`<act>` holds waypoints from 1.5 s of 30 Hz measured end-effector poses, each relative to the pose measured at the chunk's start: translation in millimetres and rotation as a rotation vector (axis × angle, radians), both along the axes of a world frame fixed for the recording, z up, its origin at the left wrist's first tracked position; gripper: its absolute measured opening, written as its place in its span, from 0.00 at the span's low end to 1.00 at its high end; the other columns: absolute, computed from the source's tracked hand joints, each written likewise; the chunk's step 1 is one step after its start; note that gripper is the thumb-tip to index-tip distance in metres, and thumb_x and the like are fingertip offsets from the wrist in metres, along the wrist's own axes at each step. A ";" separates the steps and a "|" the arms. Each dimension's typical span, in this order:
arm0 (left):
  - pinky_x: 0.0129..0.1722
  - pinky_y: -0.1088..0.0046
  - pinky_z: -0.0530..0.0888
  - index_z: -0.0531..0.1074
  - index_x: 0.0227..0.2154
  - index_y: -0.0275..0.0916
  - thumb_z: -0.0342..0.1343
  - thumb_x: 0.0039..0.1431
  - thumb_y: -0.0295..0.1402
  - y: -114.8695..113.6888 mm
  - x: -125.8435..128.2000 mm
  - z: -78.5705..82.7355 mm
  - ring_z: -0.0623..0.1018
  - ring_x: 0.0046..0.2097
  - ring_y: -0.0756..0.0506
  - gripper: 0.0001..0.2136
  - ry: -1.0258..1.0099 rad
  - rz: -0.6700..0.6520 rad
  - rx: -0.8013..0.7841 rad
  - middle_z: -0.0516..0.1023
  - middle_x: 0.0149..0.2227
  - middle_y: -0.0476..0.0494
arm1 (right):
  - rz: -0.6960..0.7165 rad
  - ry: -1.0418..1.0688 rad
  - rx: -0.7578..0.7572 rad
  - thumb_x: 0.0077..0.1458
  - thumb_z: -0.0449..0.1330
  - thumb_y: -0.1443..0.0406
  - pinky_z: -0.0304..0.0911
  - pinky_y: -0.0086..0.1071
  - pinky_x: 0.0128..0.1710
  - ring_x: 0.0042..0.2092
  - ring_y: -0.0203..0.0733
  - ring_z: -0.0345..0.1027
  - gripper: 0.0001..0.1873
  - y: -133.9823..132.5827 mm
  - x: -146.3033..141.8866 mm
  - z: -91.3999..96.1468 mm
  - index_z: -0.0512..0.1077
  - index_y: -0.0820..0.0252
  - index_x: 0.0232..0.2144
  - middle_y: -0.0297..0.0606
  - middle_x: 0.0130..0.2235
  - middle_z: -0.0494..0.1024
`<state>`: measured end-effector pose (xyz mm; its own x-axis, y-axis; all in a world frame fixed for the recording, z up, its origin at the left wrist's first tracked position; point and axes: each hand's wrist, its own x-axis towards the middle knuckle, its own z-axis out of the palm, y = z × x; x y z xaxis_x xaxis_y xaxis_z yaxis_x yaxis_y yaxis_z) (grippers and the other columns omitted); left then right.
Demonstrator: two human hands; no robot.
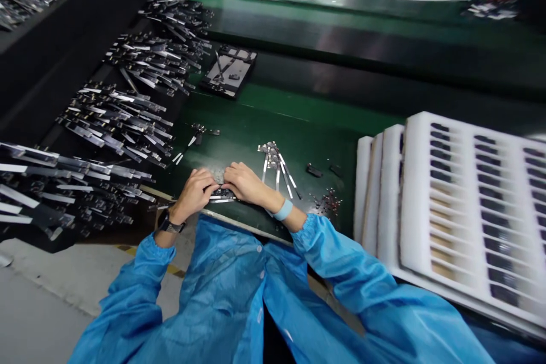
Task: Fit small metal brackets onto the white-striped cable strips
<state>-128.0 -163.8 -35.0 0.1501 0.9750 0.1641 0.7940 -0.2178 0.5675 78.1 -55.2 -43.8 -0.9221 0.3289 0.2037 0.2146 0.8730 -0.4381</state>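
head view: left hand (pixel 195 190) and right hand (pixel 244 182) meet at the near edge of the desk (pixel 239 125). the fingers of both pinch one part (pixel 222 195). trays (pixel 469 193) lie to the right.

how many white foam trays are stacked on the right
4, fanned out in steps at the right: top tray, second tray, third tray and lowest tray, furthest left. More may be hidden underneath.

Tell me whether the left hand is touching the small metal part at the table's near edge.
Touching. The head view shows the left hand closed on the small metal part; the right hand grips its other end.
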 end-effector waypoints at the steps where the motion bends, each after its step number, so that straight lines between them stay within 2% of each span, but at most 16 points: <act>1: 0.46 0.60 0.66 0.77 0.30 0.40 0.57 0.74 0.31 -0.2 0.3 -1.0 0.76 0.43 0.42 0.13 -0.003 0.001 0.008 0.80 0.34 0.45 | 0.003 0.002 -0.008 0.76 0.58 0.64 0.51 0.40 0.42 0.43 0.49 0.62 0.14 -1.1 -1.8 -1.3 0.73 0.60 0.35 0.44 0.38 0.79; 8: 0.47 0.59 0.67 0.78 0.30 0.41 0.56 0.75 0.32 -1.9 3.1 -5.2 0.76 0.42 0.42 0.14 -0.010 0.010 0.051 0.80 0.35 0.44 | -0.005 -0.022 0.052 0.77 0.55 0.67 0.49 0.41 0.42 0.42 0.49 0.61 0.15 -6.3 -2.8 -4.0 0.74 0.60 0.35 0.44 0.38 0.78; 14: 0.50 0.59 0.69 0.80 0.37 0.42 0.56 0.75 0.35 -9.5 -8.6 2.2 0.76 0.46 0.41 0.10 0.006 0.086 0.001 0.82 0.39 0.43 | -0.061 -0.082 0.108 0.78 0.55 0.63 0.50 0.42 0.43 0.44 0.52 0.61 0.16 0.6 -0.9 0.9 0.76 0.60 0.36 0.46 0.39 0.79; 19: 0.48 0.60 0.70 0.76 0.31 0.41 0.57 0.73 0.32 -10.1 -18.6 3.0 0.75 0.43 0.42 0.12 -0.067 0.098 -0.029 0.79 0.35 0.45 | -0.068 -0.085 0.114 0.76 0.58 0.60 0.52 0.43 0.45 0.47 0.54 0.62 0.15 1.7 -12.3 6.4 0.78 0.61 0.39 0.50 0.44 0.78; 24: 0.46 0.61 0.70 0.74 0.28 0.41 0.58 0.72 0.31 -6.2 -17.0 -0.4 0.74 0.42 0.42 0.13 -0.072 0.090 -0.010 0.77 0.33 0.45 | 0.046 -0.065 0.010 0.75 0.60 0.64 0.52 0.40 0.43 0.45 0.50 0.63 0.11 1.6 -30.2 4.3 0.77 0.62 0.38 0.45 0.40 0.79; 27: 0.46 0.61 0.69 0.75 0.28 0.41 0.56 0.74 0.31 -7.2 -14.5 -0.9 0.74 0.43 0.42 0.14 -0.004 0.083 0.021 0.78 0.34 0.44 | 0.046 -0.051 -0.018 0.75 0.59 0.66 0.51 0.39 0.42 0.44 0.49 0.63 0.12 2.0 -31.7 0.1 0.76 0.61 0.35 0.43 0.38 0.79; 31: 0.48 0.60 0.69 0.78 0.32 0.41 0.55 0.75 0.32 -9.6 -17.3 -0.8 0.75 0.44 0.42 0.13 0.020 0.080 0.023 0.80 0.36 0.44 | 0.015 -0.025 -0.011 0.77 0.57 0.64 0.50 0.39 0.42 0.43 0.49 0.63 0.16 3.3 -27.4 -4.5 0.76 0.60 0.34 0.43 0.36 0.79; 34: 0.49 0.61 0.71 0.79 0.37 0.41 0.59 0.73 0.34 -10.4 -25.1 -1.5 0.76 0.45 0.42 0.08 -0.027 0.129 0.035 0.81 0.39 0.44 | -0.049 -0.026 0.007 0.78 0.55 0.62 0.51 0.40 0.42 0.43 0.49 0.63 0.19 5.9 -26.7 -6.2 0.77 0.60 0.34 0.44 0.36 0.78; 39: 0.51 0.60 0.73 0.79 0.35 0.42 0.58 0.73 0.34 -15.5 -31.8 2.2 0.77 0.45 0.41 0.10 -0.059 0.253 0.073 0.82 0.38 0.43 | -0.133 0.009 0.029 0.78 0.55 0.61 0.52 0.41 0.43 0.43 0.51 0.63 0.19 14.1 -20.7 -0.4 0.80 0.59 0.37 0.45 0.36 0.77; 43: 0.56 0.58 0.76 0.81 0.47 0.42 0.61 0.71 0.36 -19.5 -20.8 13.7 0.80 0.50 0.41 0.08 -0.158 0.390 0.160 0.84 0.47 0.41 | -0.174 0.065 0.046 0.79 0.52 0.59 0.53 0.42 0.43 0.41 0.50 0.64 0.21 16.6 -11.8 9.7 0.82 0.60 0.39 0.45 0.36 0.77; 45: 0.54 0.59 0.77 0.81 0.49 0.42 0.61 0.71 0.36 -18.4 -12.4 21.2 0.81 0.49 0.41 0.09 -0.197 0.374 0.168 0.85 0.47 0.41 | -0.142 0.075 0.024 0.79 0.52 0.58 0.53 0.41 0.43 0.41 0.50 0.64 0.22 13.9 -11.8 15.7 0.82 0.60 0.39 0.45 0.35 0.77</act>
